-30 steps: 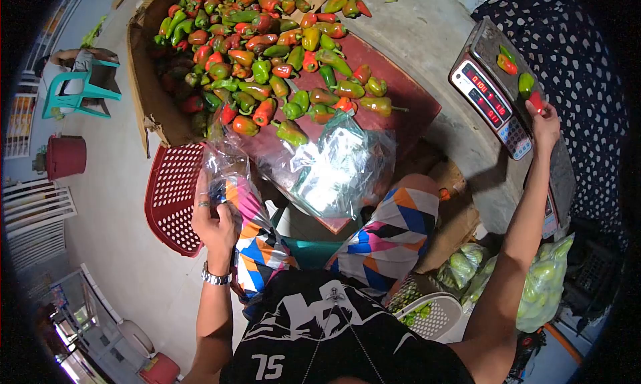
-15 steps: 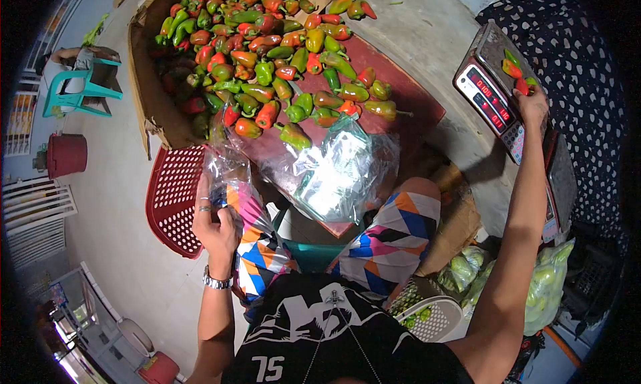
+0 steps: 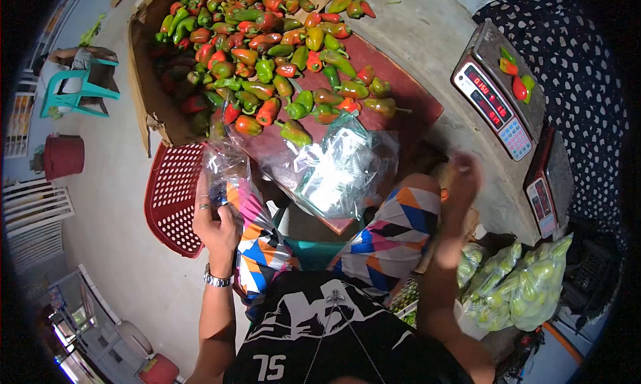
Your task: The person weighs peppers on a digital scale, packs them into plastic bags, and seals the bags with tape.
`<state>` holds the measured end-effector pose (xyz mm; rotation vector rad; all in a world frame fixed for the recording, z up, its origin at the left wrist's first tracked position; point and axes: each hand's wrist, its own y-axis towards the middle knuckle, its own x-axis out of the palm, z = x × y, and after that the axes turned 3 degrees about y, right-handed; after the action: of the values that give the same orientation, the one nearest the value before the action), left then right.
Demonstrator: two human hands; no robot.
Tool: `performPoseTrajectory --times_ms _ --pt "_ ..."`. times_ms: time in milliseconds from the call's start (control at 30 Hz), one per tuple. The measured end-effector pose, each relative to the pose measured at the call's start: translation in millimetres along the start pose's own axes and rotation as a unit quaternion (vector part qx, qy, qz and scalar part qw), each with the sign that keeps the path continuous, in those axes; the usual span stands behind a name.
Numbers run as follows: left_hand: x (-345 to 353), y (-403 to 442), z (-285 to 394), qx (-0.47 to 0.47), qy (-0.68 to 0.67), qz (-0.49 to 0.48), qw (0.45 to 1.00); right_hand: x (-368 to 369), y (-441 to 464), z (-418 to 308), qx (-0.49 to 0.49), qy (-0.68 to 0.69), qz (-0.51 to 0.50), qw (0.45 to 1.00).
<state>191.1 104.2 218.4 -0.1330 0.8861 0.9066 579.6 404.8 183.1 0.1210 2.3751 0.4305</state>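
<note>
My left hand [image 3: 215, 225], with a watch on the wrist, is closed on a clear plastic bag [image 3: 227, 162] beside the red basket. Over my right knee, my right hand [image 3: 463, 177] is smeared by motion, and its fingers cannot be made out. Peppers [image 3: 524, 88] in red and green lie on the plate of the digital scale [image 3: 491, 107], whose red digits are lit. Many red, green and orange peppers [image 3: 265, 70] are heaped in the cardboard box and on the dark red board [image 3: 410, 97]. More clear bags [image 3: 337, 167] lie on the board's near end.
A second scale [image 3: 549, 184] stands right of my right hand. Bags of green produce [image 3: 537, 287] sit at the lower right. The red perforated basket [image 3: 175, 200] is at my left. A person [image 3: 67, 67] is by a teal chair [image 3: 80, 90] at the far left.
My right hand has let go of the peppers on the scale and moved down and left toward my knee. The scale's digits have changed. My left hand has stayed in place.
</note>
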Motion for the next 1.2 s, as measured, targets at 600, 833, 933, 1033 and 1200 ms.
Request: performPoseTrajectory --times_ms 600,833,933,1033,1200 --pt "-1.7 -3.8 -2.6 -0.014 -0.025 0.008 1.0 20.7 -64.8 -91.3 -0.021 0.054 -0.086 0.995" --pt "-0.9 -3.0 -3.3 0.003 -0.01 0.008 1.0 17.7 -68.5 -86.0 0.039 0.005 -0.097 0.995" --pt "-0.5 -2.9 -1.2 0.002 -0.013 0.01 1.0 16.5 -67.6 -81.5 0.008 0.002 -0.092 0.996" --pt "-2.4 -2.6 5.5 -0.015 -0.017 0.003 1.0 13.8 -65.7 -87.5 0.029 0.017 -0.099 0.994" --pt "-1.1 -2.7 1.5 -0.014 -0.01 0.005 1.0 18.8 -63.4 -98.1 0.027 0.095 -0.036 0.995"
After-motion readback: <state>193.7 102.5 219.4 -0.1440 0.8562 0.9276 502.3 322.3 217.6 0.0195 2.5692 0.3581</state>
